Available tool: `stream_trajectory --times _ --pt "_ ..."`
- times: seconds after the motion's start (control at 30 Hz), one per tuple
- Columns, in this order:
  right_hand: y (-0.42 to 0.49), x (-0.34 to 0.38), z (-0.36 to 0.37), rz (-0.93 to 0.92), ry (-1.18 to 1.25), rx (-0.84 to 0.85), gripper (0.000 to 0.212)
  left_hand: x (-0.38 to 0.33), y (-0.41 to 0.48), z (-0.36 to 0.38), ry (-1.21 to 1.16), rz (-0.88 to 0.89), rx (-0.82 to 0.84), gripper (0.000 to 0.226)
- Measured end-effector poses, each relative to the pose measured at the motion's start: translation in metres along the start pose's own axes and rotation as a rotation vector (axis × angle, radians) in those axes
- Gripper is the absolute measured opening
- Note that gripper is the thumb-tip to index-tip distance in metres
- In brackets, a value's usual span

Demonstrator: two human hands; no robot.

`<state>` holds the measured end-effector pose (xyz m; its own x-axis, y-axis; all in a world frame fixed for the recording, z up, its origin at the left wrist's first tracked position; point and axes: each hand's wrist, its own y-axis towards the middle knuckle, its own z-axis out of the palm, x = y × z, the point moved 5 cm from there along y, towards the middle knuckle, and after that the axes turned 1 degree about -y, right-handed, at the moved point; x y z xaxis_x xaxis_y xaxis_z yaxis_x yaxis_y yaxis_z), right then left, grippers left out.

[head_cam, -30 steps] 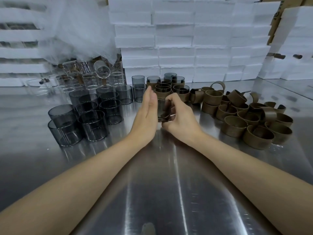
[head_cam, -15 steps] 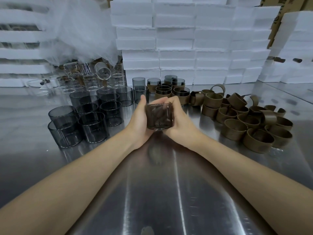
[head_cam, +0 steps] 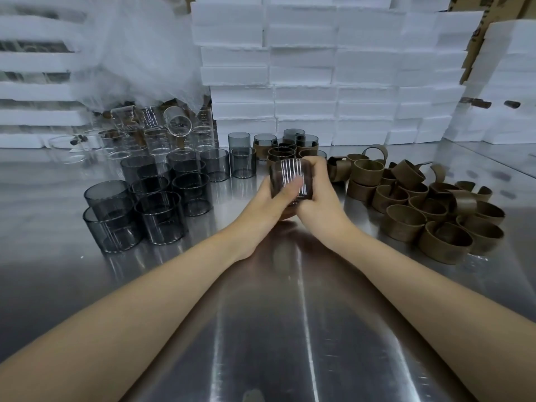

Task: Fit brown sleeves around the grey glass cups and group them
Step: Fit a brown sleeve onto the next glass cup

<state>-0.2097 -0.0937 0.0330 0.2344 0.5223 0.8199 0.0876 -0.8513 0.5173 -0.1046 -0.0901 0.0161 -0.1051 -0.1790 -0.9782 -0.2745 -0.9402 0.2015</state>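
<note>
Looks like the sleeving step to me. The left hand [head_cam: 268,206] and right hand [head_cam: 320,195] both grip one grey cup [head_cam: 290,177], held just over the table [head_cam: 290,329]. Fingers are curled tight on it, with the left thumb across the front. The glass reads brownish, so the sleeve [head_cam: 279,185] seems to be on, though I can't tell how far. Next I'd guess: seat it square, then set it with the finished cups [head_cam: 285,149] at the back, between the bare cups [head_cam: 156,204] and the loose sleeves [head_cam: 443,227].
</note>
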Motion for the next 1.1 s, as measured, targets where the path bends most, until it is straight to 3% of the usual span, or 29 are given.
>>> stream_trajectory --times 0.13,0.27,0.33,0.4,0.5,0.73,0.87,1.1 --pt "-0.001 0.001 -0.002 0.006 -0.153 0.042 0.058 0.001 -0.001 -0.001 0.026 0.020 0.020 0.058" --pt "0.001 -0.004 -0.003 0.112 -0.235 0.091 0.056 -0.003 -0.004 -0.002 0.099 0.093 0.001 0.076" --pt "-0.001 -0.006 -0.004 0.154 -0.263 0.104 0.039 -0.005 -0.005 -0.001 0.171 0.142 0.015 0.098" --pt "-0.003 -0.008 -0.007 0.170 -0.333 0.105 0.023 -0.007 -0.007 0.001 0.281 0.185 0.021 0.105" --pt "-0.003 -0.008 -0.011 0.198 -0.506 0.091 0.020 -0.012 -0.010 0.001 0.352 0.273 0.004 0.092" --pt "-0.001 -0.004 -0.013 0.122 -0.739 0.012 0.023 -0.012 -0.007 -0.006 0.123 0.253 -0.093 0.057" --pt "0.005 -0.011 -0.034 0.104 -0.665 -0.168 0.020 -0.009 -0.007 -0.011 -0.021 0.158 -0.139 0.042" --pt "0.014 -0.037 -0.070 0.344 -0.511 -0.279 0.035 -0.005 -0.006 -0.007 0.039 0.070 -0.074 0.030"
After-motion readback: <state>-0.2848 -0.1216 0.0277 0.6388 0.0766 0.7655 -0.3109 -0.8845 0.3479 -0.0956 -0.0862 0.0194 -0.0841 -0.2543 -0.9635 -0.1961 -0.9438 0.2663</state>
